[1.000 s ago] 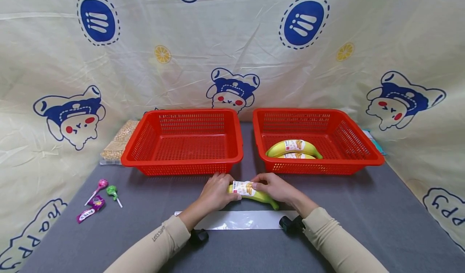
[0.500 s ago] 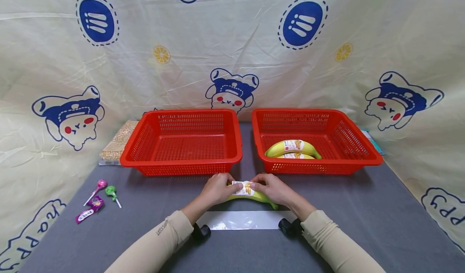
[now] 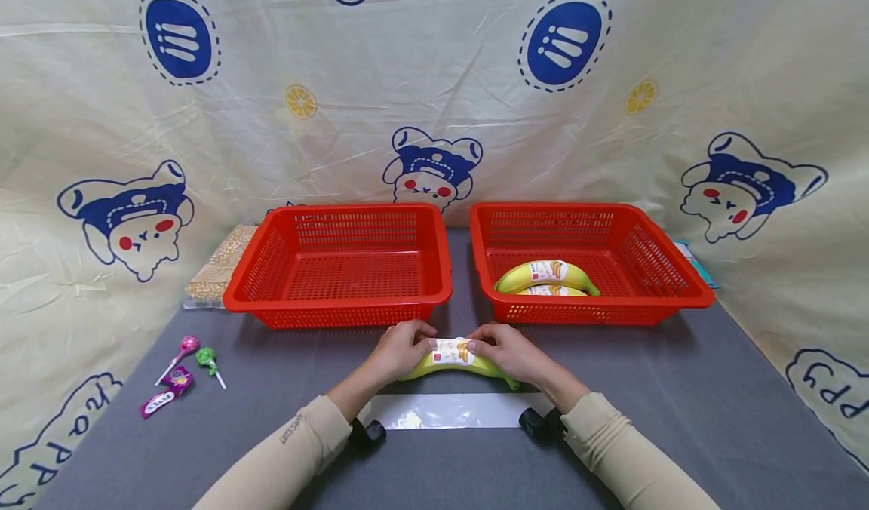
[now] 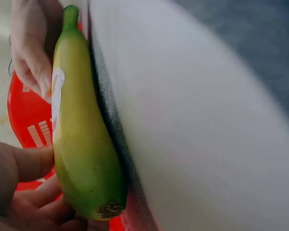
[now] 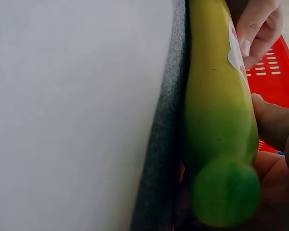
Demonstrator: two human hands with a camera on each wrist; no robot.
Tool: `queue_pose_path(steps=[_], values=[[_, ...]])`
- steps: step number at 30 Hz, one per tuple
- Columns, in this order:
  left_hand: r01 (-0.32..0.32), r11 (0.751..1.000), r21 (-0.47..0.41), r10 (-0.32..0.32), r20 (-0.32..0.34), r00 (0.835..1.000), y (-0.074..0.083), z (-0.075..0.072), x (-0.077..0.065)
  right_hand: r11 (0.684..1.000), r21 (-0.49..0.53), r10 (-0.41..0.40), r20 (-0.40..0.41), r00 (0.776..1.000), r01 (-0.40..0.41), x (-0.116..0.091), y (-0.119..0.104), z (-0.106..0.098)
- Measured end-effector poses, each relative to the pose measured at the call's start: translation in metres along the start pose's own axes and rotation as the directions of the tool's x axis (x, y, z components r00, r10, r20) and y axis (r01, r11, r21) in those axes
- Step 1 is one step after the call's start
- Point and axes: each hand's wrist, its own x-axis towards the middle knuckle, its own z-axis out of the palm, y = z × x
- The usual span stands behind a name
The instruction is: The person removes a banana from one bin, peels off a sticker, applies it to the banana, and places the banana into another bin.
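Observation:
A yellow-green banana (image 3: 468,367) with a white label (image 3: 450,351) lies across the middle of the table in front of me. My left hand (image 3: 399,353) holds its left part, the thumb at the label's left edge and the fingers behind the fruit. On the other side my right hand (image 3: 508,350) grips it, thumb at the label's right edge, fingers curled behind. The blunt dark tip shows close up in the left wrist view, where the left thumb (image 4: 36,162) presses on the skin. In the right wrist view the green stem end (image 5: 226,192) points at the camera.
Two red baskets stand behind the hands: a left basket (image 3: 339,310) and a right basket (image 3: 604,312), which holds two labelled bananas (image 3: 546,274). A white strip (image 3: 455,412) lies nearer me. Lollipops (image 3: 188,344) and purple-wrapped candy (image 3: 166,393) lie left, near a bag of grains (image 3: 220,268).
The left thumb first moved up from the banana's lower side onto the label, then slid left to its edge, baring more label and skin. The right hand has hardly moved.

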Motion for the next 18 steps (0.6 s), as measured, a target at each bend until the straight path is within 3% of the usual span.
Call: queue_pose_path(steps=[4, 8, 14, 18], values=[[-0.119, 0.987, 0.107, 0.127, -0.08, 0.989, 0.004, -0.002, -0.01, 1.0, -0.006, -0.003, -0.005, 1.0, 0.003, 0.001, 0.0, 0.0], [-0.188, 0.955, 0.231, 0.209, -0.069, 0.976, 0.008, -0.002, -0.019, 1.0, -0.007, -0.012, -0.007, 1.0, 0.012, 0.002, 0.001, 0.0], [-0.228, 0.893, 0.388, 0.265, -0.043, 0.963, 0.009, 0.001, -0.021, 1.0, -0.009, -0.016, -0.008, 1.0, 0.016, 0.001, 0.002, 0.001], [-0.231, 0.873, 0.429, 0.275, -0.043, 0.96, 0.008, 0.003, -0.019, 0.998, -0.026, -0.053, -0.024, 0.998, 0.053, 0.0, 0.001, 0.002]])
